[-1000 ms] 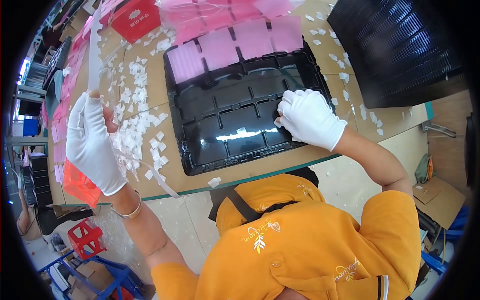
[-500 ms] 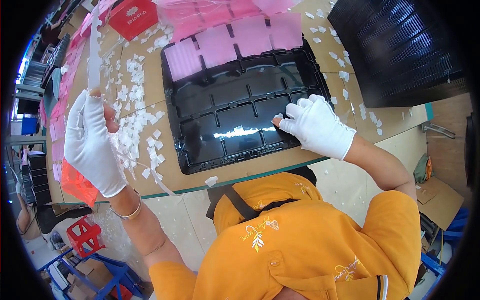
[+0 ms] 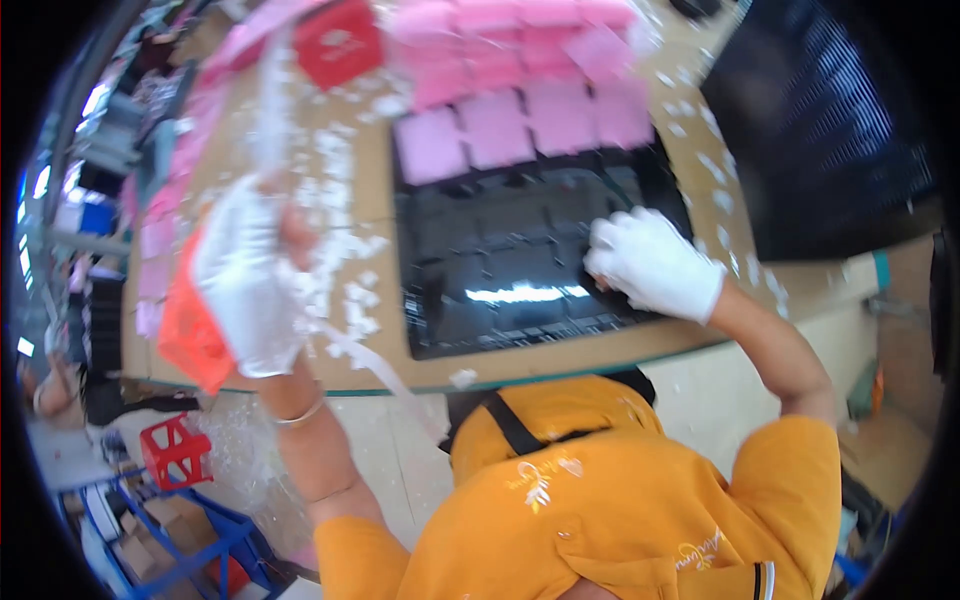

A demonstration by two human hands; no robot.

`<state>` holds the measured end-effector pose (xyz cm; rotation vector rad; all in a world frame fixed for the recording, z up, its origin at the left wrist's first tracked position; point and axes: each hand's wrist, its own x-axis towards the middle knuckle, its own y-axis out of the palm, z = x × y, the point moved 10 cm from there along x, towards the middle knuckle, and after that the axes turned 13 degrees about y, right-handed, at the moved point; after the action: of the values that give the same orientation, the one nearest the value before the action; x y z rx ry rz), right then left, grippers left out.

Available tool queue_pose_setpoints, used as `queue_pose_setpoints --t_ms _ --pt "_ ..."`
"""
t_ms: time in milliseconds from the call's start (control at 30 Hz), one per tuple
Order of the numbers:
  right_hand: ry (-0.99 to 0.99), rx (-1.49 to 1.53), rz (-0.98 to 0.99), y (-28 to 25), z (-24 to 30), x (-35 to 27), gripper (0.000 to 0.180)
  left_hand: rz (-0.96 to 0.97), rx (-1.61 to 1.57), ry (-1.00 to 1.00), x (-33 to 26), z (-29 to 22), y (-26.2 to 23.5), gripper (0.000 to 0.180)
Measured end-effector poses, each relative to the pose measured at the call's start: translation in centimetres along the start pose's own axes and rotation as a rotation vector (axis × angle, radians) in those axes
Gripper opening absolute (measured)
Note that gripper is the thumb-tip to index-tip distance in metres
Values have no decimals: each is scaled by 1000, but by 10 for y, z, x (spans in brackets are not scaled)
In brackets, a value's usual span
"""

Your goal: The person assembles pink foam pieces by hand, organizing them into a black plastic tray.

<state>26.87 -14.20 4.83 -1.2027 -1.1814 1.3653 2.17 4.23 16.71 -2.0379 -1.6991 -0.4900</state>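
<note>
My left hand (image 3: 250, 285), in a white glove with bare fingertips, is raised over the left part of the table. Its thumb and fingers pinch a long whitish strip (image 3: 270, 115), which runs up from the fingertips. A strip end (image 3: 375, 365) also hangs below the hand past the table edge. My right hand (image 3: 655, 265), gloved the same way, is curled over the right side of a black moulded plastic tray (image 3: 450, 325). Blur hides whether its fingertips hold anything. Pink foam sheets (image 3: 500, 130) lie along the tray's far edge.
Small white paper pieces (image 3: 330, 215) are scattered left of the tray. A red box (image 3: 338, 45) stands at the far left, a black ribbed stack (image 3: 820, 140) at the right. An orange-red bag (image 3: 190, 330) hangs at the table edge; a red stool (image 3: 175, 450) is on the floor.
The whole view has shifted and blurred, with the table now farther right in the picture. My left hand still pinches the strip. My right hand stays over the tray, its fingers more curled in.
</note>
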Motion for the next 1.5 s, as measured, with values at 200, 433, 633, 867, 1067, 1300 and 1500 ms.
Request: queue_pose_setpoints --t_ms 200,433,633,867,1067,1300,1500 --pt "-334 523 -107 -40 98 7 27 62 -441 -125 -4 12 14 31" --pt "-298 284 -805 -165 114 50 62 43 -551 -175 -4 0 10 24" --pt "-203 208 -904 -181 126 80 49 86 -504 -142 -4 -7 17 30" --pt "-241 375 -844 -184 123 87 43 73 -429 -82 -4 -12 9 28" --pt "-354 1189 -527 -171 92 105 43 81 -380 -47 -4 -9 9 28" --pt "-259 676 -820 -182 89 72 37 68 -393 -96 -6 -3 7 27" --pt "-196 278 -1007 -184 115 71 31 114 -346 -59 -9 -20 22 29"
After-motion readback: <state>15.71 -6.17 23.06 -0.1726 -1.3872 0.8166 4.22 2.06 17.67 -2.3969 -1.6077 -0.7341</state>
